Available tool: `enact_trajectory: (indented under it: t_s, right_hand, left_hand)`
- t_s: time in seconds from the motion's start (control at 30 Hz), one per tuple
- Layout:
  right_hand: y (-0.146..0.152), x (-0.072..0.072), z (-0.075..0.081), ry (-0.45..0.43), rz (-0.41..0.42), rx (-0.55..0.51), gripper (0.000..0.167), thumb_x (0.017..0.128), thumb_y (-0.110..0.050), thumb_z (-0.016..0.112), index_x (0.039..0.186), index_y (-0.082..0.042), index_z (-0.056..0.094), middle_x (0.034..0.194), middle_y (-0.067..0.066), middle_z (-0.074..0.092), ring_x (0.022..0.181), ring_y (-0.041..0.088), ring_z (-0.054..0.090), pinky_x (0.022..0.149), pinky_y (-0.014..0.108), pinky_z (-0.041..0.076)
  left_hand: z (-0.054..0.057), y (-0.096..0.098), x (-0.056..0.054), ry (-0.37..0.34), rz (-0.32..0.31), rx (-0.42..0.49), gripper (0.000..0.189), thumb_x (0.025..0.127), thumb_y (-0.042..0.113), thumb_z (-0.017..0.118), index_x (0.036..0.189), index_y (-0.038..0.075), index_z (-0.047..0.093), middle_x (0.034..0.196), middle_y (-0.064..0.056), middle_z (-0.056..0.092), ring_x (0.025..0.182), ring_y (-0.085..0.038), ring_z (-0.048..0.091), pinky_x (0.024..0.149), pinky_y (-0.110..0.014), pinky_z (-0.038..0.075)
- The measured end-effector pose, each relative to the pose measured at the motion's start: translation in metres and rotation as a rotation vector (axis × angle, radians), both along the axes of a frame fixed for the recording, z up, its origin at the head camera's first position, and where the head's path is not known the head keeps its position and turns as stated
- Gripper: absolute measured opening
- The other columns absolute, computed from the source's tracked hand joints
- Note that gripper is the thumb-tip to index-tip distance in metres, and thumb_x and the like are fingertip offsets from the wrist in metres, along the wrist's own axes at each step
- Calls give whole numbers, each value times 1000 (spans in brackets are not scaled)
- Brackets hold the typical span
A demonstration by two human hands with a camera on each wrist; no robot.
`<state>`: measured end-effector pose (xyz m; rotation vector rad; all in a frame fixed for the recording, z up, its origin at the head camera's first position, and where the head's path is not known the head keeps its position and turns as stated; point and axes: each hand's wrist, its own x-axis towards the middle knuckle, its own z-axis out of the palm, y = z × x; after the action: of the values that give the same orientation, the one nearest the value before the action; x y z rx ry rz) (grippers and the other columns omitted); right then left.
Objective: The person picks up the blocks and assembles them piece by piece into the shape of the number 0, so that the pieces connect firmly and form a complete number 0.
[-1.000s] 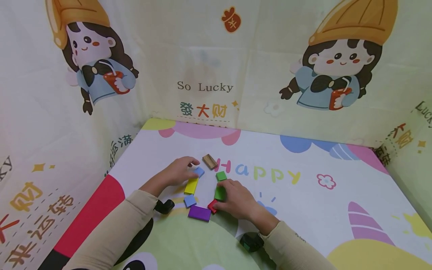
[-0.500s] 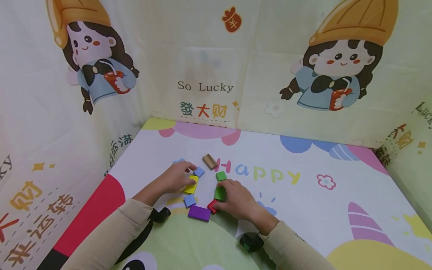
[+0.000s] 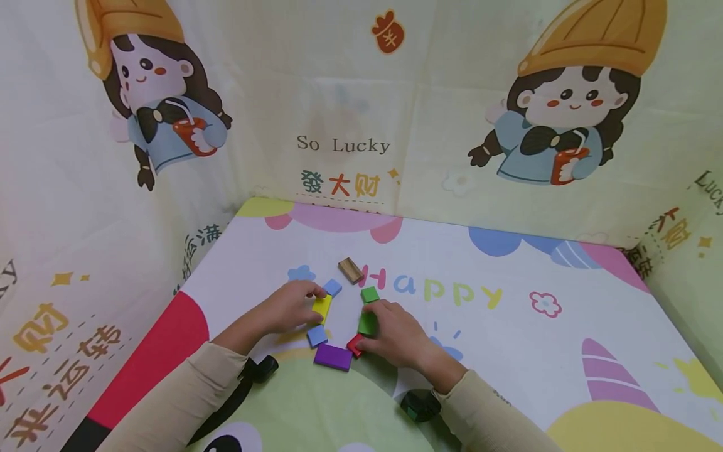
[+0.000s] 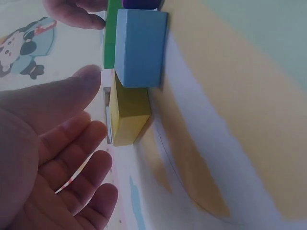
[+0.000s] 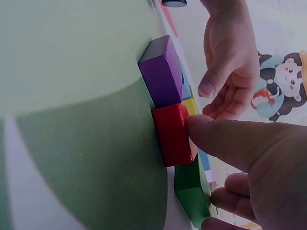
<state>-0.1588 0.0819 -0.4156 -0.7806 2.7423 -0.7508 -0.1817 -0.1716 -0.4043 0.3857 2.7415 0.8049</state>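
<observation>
Small coloured blocks form a broken ring on the printed mat. My left hand [image 3: 290, 306] hovers at the yellow block [image 3: 322, 307], its thumb near one end and a forefinger near the other; the fingers look relaxed in the left wrist view. One blue block [image 3: 317, 336] sits by its near end, another blue block [image 3: 333, 288] by its far end. My right hand [image 3: 398, 333] rests over the right side, thumb touching the red block [image 5: 173, 135] and fingertips at the longer green block [image 5: 193, 191]. A purple block [image 3: 333, 358] adjoins the red one.
A brown wooden block [image 3: 351, 270] lies at the ring's far end, and a small green block [image 3: 370, 294] stands beyond the right fingers. Printed cloth walls [image 3: 429, 113] rise behind the mat [image 3: 480, 339] and at both sides. Both wrists carry dark cameras.
The left hand has come back toward the person, from the far blue block to the yellow block, uncovering the printed blue flower. The right hand and the blocks look unmoved.
</observation>
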Motion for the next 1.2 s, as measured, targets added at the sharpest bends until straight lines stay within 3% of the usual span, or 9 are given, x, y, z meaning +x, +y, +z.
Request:
enact_trajectory:
  t_s: [0.17, 0.7, 1.03, 1.2]
  right_hand:
    - [0, 1, 1, -1, 0, -3, 60, 85, -40, 79, 130, -5, 57, 126, 9, 57, 104, 24, 52, 80, 38, 50]
    - [1, 2, 3, -9, -2, -5, 62, 85, -39, 79, 131, -4, 57, 128, 10, 57, 105, 25, 52, 83, 39, 51]
    - [3, -6, 13, -23, 17, -56, 64, 84, -39, 80, 133, -5, 56, 135, 10, 55, 121, 28, 51, 98, 45, 48]
    - [2, -16, 21, -7, 1, -108, 61, 85, -33, 80, 135, -8, 55, 132, 8, 57, 119, 27, 52, 97, 46, 49]
  left_hand:
    - [1, 0, 4, -2, -34, -7, 41, 84, 18, 82, 119, 6, 65, 121, -7, 64, 119, -32, 56, 102, -47, 45]
    - [1, 2, 10, 9, -34, -12, 42, 83, 14, 83, 120, 5, 65, 122, -7, 64, 119, -31, 56, 103, -46, 44]
    - [2, 2, 10, 16, -43, -48, 44, 83, 14, 83, 122, 3, 65, 123, -9, 64, 121, -32, 56, 104, -46, 43]
    - [2, 3, 10, 18, -57, -58, 44, 84, 14, 82, 122, 1, 65, 122, -9, 65, 122, -33, 55, 105, -47, 42]
